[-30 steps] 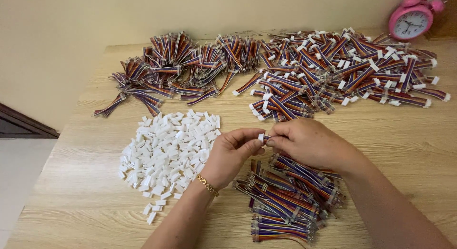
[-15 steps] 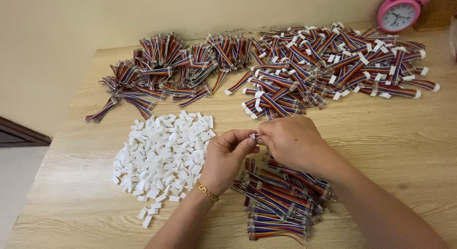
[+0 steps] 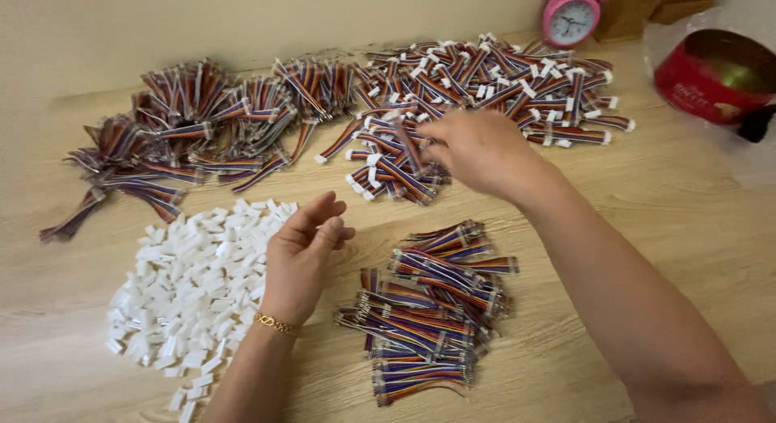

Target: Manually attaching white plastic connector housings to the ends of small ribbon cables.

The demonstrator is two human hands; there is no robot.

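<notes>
Head view: the right hand [image 3: 477,152] reaches to the far side of the wooden table [image 3: 695,221], its fingers pinching a rainbow ribbon cable [image 3: 410,152] over the large heap of cables with white connectors [image 3: 485,83]. The left hand [image 3: 305,253] hovers nearer, palm up, fingers loosely spread and holding nothing, touching the right edge of the pile of white plastic connector housings [image 3: 190,285]. Just right of it lies a smaller stack of bare-ended ribbon cables [image 3: 428,310]. Far left sits another cable heap [image 3: 186,132]; a pink alarm clock [image 3: 572,14] and a red tin [image 3: 711,75] stand far right.

Head camera looks steeply down, close over the table [image 3: 695,229]
</notes>
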